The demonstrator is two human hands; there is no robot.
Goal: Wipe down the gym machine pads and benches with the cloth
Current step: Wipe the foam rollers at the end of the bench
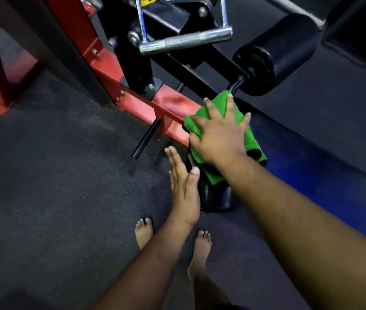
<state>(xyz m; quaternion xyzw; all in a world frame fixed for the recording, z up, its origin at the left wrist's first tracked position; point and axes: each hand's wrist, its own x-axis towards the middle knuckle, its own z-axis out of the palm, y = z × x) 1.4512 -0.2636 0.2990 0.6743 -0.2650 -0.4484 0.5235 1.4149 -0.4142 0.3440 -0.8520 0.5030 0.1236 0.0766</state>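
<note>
Your left hand [184, 189] is nearest, flat with fingers pressed together, resting against the side of the black pad [215, 195]. Just right of it, your right hand [220, 133] is spread wide, pressing the green cloth [202, 113] down on that pad's top.

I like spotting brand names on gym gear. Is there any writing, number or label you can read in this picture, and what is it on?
No text can be read anywhere in this view.
Yellow sticker on the machine at the top edge: dark marks, cut off and too blurred to read.
Green cloth under the right hand: no label showing.
Red frame, black roller pad and metal handle: no writing visible.
</note>
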